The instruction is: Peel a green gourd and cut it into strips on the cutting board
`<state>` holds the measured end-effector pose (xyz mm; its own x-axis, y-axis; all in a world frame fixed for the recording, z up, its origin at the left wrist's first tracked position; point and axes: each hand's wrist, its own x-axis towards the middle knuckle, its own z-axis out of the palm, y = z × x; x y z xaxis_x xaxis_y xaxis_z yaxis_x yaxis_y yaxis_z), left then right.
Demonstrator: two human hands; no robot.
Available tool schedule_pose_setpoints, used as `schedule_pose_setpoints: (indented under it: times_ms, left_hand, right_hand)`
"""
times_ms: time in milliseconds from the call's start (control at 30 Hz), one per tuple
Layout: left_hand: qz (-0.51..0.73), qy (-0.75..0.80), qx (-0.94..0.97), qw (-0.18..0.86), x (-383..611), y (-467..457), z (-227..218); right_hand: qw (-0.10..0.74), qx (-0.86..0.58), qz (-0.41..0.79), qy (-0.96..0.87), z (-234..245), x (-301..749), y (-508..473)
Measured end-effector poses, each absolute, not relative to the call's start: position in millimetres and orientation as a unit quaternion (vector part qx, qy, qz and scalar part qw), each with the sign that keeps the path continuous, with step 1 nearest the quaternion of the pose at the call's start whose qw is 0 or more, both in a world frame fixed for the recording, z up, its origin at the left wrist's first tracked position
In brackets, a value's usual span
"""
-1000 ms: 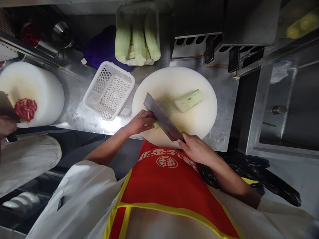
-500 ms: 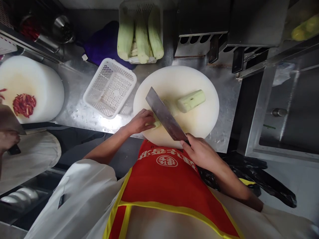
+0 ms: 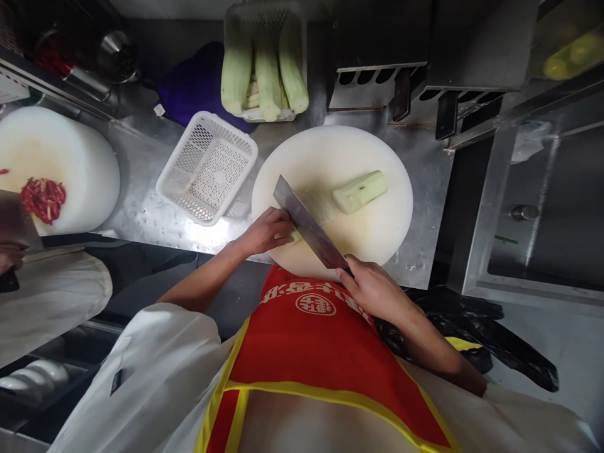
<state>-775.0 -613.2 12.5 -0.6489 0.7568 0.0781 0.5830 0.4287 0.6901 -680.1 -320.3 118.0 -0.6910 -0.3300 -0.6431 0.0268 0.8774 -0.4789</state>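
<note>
Cutting board (image 3: 330, 148) rests on worktop (image 3: 136, 176). On it, a vegetable piece (image 3: 360, 191) lies right of the cleaver (image 3: 309, 223). Left of board: a basket (image 3: 217, 179). Behind: a second basket (image 3: 268, 14) holding vegetables (image 3: 268, 75). Far right: a sink (image 3: 557, 245).

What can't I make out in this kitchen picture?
Head view, all:
Pale green piece: mostly hidden by the left hand and cleaver, so its shape and the grip are unclear.
Cleaver's handle: largely covered by the right hand.
Co-worker's hand: cut off by the left edge.
Yellowish things, upper right: too dim to identify.
</note>
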Motion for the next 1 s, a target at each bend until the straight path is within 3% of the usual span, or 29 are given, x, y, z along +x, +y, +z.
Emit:
schedule_pose_setpoints:
  times_ms: [1000]
  left_hand:
    - [0.366, 0.835, 0.397, 0.104, -773, -615, 6]
  right_hand:
    - [0.371, -0.093, -0.21, 0.9, 112, -661, -334]
